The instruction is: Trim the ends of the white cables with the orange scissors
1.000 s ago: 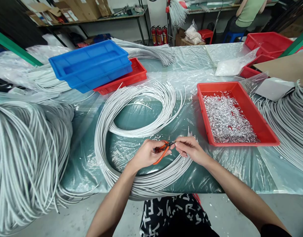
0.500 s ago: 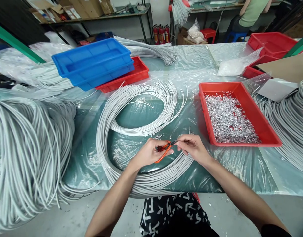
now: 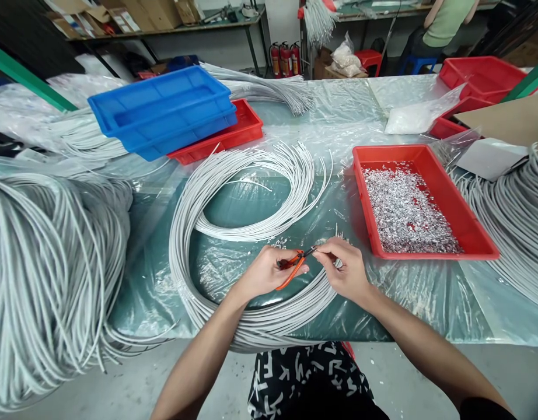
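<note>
My left hand [image 3: 266, 271] is wrapped round a pair of small pliers [image 3: 290, 271] with orange handles and dark jaws. The jaws point right, toward the fingertips of my right hand [image 3: 344, 265], which are pinched at the tool's tip. What sits between those fingertips is too small to make out. Beneath both hands a big coil of grey-white cable [image 3: 181, 256] lies on the table, its cut ends bunched just behind my right hand. A second loop of white cable [image 3: 251, 233] rests farther back within reach of it.
To the right stands a red tray [image 3: 465, 227] holding many small shiny metal pieces. Blue trays [image 3: 164, 111] are stacked on a red tray [image 3: 251, 125] at back left. Thick cable bundles [image 3: 54, 280] hang at left; more cables [image 3: 509, 233] lie at far right.
My right hand has shifted slightly, its fingers drawn closer together at the pliers' tip. The left hand keeps its hold on the pliers almost unmoved.
</note>
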The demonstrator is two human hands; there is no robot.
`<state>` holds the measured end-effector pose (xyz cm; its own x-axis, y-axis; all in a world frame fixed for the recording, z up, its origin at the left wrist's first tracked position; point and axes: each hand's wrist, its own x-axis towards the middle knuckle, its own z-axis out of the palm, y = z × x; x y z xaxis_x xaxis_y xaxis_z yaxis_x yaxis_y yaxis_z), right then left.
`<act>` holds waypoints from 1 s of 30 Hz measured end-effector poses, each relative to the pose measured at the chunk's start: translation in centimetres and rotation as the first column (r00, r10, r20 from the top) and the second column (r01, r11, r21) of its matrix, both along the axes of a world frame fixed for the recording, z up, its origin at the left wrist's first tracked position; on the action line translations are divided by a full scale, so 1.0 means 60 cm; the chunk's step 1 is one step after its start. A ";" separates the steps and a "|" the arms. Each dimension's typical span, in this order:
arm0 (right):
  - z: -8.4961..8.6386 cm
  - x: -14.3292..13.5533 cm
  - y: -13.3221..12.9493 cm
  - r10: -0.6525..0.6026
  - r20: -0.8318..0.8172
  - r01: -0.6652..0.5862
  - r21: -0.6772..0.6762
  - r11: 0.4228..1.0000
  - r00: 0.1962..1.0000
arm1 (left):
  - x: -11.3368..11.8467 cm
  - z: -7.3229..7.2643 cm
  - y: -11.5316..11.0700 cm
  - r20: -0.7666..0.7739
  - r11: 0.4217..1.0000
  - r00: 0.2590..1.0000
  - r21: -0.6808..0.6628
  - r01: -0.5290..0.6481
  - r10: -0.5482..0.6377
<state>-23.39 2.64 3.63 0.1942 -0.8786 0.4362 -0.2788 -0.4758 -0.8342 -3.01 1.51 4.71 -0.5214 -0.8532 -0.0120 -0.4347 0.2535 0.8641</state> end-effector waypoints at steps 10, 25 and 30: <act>0.005 -0.008 -0.022 0.299 0.550 -0.597 0.507 0.622 0.779 | 0.010 0.003 -0.001 0.029 0.991 0.998 -0.122 0.063 -0.060; -0.009 -0.008 -0.025 0.198 0.726 -0.714 0.520 0.470 0.659 | 0.012 0.003 -0.001 0.043 0.987 0.996 -0.136 0.084 -0.079; 0.001 -0.008 -0.017 0.252 0.453 -0.439 0.374 0.817 0.855 | 0.013 0.002 -0.002 0.024 0.992 0.996 -0.098 0.084 -0.082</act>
<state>-23.87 1.64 3.68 0.4314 -0.8951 0.1129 0.2006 -0.0268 -0.9793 -2.20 1.40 4.82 -0.5908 -0.8047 0.0590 -0.4260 0.3732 0.8242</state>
